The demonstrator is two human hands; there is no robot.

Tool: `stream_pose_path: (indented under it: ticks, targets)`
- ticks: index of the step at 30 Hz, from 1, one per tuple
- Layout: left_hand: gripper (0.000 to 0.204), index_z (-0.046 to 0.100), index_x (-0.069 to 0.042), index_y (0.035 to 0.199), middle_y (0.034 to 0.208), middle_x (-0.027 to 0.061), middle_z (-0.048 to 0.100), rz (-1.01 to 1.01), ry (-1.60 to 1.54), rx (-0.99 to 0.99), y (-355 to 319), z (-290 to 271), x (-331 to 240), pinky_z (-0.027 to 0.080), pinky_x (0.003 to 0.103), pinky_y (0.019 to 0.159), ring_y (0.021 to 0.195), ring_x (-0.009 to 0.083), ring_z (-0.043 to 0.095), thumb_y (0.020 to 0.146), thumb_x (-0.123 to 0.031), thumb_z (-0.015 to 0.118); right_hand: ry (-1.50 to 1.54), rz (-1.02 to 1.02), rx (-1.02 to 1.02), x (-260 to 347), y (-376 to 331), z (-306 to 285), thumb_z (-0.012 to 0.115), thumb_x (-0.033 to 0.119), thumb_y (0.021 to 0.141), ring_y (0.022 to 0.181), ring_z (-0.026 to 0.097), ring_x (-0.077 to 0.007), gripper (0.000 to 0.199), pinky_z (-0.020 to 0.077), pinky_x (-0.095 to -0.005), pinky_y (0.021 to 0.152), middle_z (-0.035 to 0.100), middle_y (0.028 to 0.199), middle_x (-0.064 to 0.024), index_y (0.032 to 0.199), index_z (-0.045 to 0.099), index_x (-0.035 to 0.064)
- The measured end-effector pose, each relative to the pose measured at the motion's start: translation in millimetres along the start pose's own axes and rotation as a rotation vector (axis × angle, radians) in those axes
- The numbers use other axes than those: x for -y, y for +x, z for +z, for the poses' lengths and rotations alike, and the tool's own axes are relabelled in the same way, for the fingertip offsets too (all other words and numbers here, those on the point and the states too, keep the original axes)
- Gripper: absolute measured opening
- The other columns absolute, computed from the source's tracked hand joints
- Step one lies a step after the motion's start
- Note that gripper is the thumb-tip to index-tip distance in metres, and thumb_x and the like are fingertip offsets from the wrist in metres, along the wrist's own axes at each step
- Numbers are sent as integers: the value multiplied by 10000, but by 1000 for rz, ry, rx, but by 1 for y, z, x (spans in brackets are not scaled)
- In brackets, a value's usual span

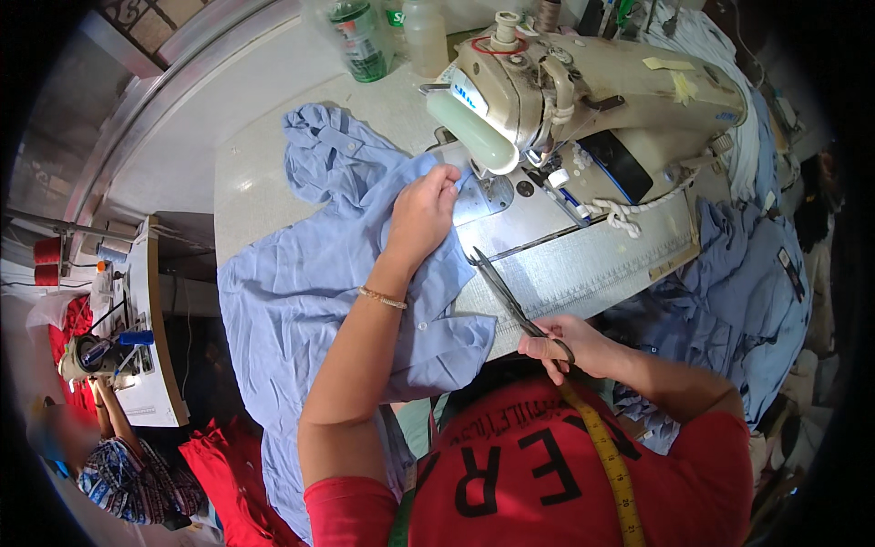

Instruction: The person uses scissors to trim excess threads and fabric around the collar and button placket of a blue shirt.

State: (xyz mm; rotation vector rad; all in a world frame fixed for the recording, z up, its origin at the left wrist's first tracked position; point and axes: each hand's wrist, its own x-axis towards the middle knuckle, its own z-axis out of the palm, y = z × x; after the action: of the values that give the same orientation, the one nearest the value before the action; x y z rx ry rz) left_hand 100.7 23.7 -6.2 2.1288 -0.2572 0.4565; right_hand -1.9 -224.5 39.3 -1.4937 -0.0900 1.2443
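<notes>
A light blue buttoned shirt point(310, 273) lies spread over the left of the sewing table and hangs down its front edge. My left hand point(424, 214) pinches a part of the shirt close to the needle area of the sewing machine point(602, 82). In my right hand point(570, 346), near the table's front edge, is a pair of dark scissors point(506, 296). Their blades point up and left across the metal tabletop, tips slightly parted, a little apart from the shirt. What exactly lies between my left fingertips is hidden.
Bottles point(424, 41) stand behind the machine. A dark phone point(615, 164), a white cord point(620, 217) and small items lie under its arm. Blue garments point(720, 283) are heaped at right. A yellow tape measure point(606, 456) hangs on me. Another person point(128, 465) sits far left.
</notes>
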Motion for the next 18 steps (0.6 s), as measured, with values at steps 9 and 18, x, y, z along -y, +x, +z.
stream_pose_path:
  ticks: [9,18]
  targets:
    - [176,555,-47,1013,856,156,616,-127,-56,11,-10,-9,1,476,385,714,808,316,599,838,-62,538,-15,63,47,15,6,-2,632,383,845,434,518,-98,395,330,-209,408,510,640,-17,876,553,-2]
    - [218,539,-28,1074,832,103,596,-68,-21,2,-16,-17,8,468,286,708,749,193,577,855,-29,536,23,16,31,27,23,7,625,419,841,400,482,-88,408,299,-210,376,465,555,0,804,525,25]
